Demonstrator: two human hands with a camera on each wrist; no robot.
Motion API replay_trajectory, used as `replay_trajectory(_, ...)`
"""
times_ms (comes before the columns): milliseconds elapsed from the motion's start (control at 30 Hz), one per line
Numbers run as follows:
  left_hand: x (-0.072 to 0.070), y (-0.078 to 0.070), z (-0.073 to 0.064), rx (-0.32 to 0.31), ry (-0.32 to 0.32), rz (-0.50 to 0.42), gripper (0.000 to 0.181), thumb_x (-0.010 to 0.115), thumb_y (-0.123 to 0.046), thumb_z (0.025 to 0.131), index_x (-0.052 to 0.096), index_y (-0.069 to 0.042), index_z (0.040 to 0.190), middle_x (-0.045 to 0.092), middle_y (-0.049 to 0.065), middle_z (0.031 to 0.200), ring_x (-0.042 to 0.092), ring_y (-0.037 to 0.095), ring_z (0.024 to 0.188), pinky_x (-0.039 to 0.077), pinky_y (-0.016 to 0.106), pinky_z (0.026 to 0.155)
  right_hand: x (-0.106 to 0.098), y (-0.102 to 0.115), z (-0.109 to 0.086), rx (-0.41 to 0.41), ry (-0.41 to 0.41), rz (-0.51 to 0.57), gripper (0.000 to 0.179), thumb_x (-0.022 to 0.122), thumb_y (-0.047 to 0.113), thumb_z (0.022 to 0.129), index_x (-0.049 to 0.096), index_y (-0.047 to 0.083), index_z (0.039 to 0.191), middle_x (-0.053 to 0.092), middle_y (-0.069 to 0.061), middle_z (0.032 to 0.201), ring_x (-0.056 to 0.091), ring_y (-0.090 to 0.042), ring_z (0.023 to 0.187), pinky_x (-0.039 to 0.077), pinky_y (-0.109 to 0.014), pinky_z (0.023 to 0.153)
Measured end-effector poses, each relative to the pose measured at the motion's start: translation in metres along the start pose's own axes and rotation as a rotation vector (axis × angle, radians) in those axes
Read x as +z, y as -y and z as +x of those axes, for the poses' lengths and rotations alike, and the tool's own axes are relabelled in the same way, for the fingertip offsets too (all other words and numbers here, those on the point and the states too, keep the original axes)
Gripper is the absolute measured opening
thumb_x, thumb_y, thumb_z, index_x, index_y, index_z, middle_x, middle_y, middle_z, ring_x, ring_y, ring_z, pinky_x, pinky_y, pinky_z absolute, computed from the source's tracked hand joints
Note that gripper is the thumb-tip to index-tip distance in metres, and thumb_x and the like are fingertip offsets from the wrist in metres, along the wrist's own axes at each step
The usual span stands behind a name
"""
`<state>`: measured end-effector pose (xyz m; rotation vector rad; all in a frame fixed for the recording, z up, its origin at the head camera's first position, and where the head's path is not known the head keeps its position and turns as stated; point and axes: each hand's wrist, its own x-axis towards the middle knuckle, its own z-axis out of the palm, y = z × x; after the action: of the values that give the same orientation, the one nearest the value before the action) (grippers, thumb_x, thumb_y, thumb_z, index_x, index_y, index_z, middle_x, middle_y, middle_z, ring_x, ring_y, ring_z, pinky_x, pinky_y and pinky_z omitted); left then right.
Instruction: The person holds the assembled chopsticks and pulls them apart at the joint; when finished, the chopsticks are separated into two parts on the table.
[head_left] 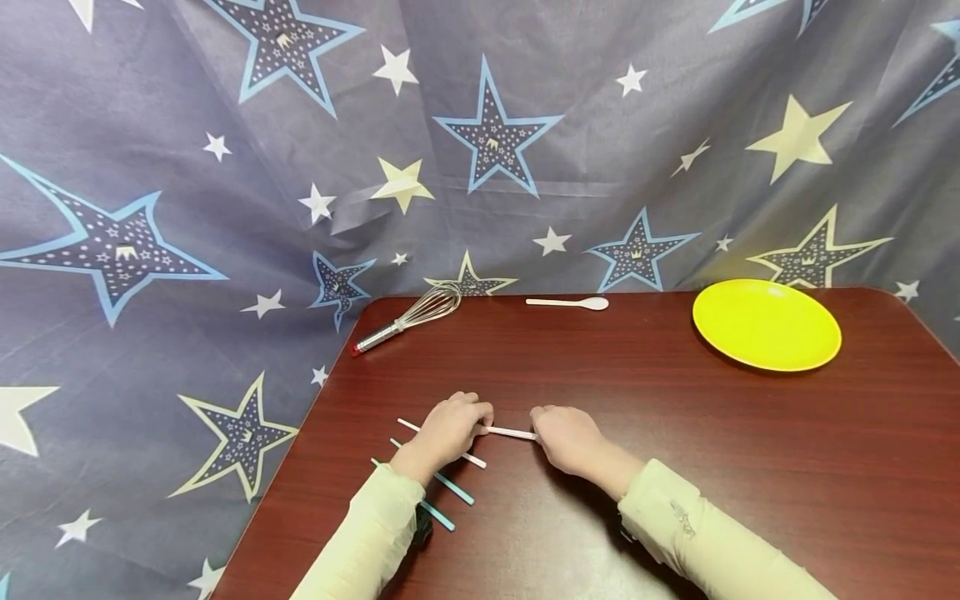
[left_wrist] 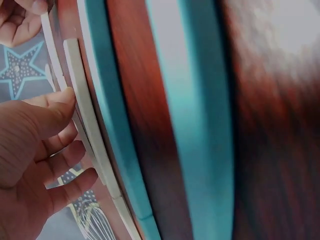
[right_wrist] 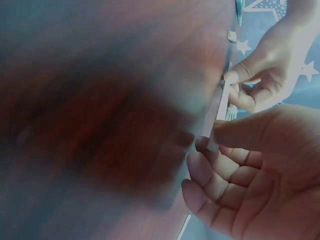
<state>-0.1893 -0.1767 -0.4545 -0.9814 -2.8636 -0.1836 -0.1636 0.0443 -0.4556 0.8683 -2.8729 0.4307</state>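
A slim white chopstick [head_left: 512, 432] spans the gap between the two hands, low over the dark red table. My left hand [head_left: 453, 425] pinches its left part between thumb and fingertips. At the other end, my right hand [head_left: 566, 435] pinches it with thumb and forefinger, as the right wrist view also shows. Beneath and beside the left hand lie a second white chopstick [head_left: 474, 460] and two teal chopsticks, one nearer [head_left: 437, 515] and one in the middle [head_left: 455, 489]. These three run roughly parallel on a slant, partly hidden by the left forearm and hand.
At the table's back left lies a wire whisk [head_left: 405, 325] with a red-tipped handle. A white spoon [head_left: 567, 302] rests along the back edge. On the back right sits a yellow plate [head_left: 767, 325]. Star-printed fabric [head_left: 495, 133] hangs behind the table and on the left.
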Motion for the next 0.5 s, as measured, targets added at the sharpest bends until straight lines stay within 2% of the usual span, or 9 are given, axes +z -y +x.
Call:
replay_trajectory(200,-0.002,-0.013,0.004,0.024,-0.033,-0.011,0.016,0.074,-0.021,0.084,0.059,-0.02,0.079,0.05,-0.006,0.078,0.055,0.018,0.078,0.047,0.032,0.066,-0.011,-0.015,-0.013,-0.014,-0.053,0.04,0.029,0.07,0.006,0.084,0.042,0.011,0.077,0.046,-0.003,0.057,0.059,-0.03,0.056,0.047,-0.044,0.051)
replay_trajectory(500,0.0,-0.044,0.01,0.032,-0.085,-0.072,0.012,0.071,-0.021,0.089,0.059,-0.018,0.086,0.06,-0.007,0.079,0.062,0.015,0.078,0.05,0.033,0.069,-0.03,-0.04,-0.038,-0.061,-0.132,0.058,0.035,0.074,0.006,0.082,0.041,0.015,0.077,0.036,0.008,0.061,0.039,-0.011,0.054,0.037,-0.029,0.05)
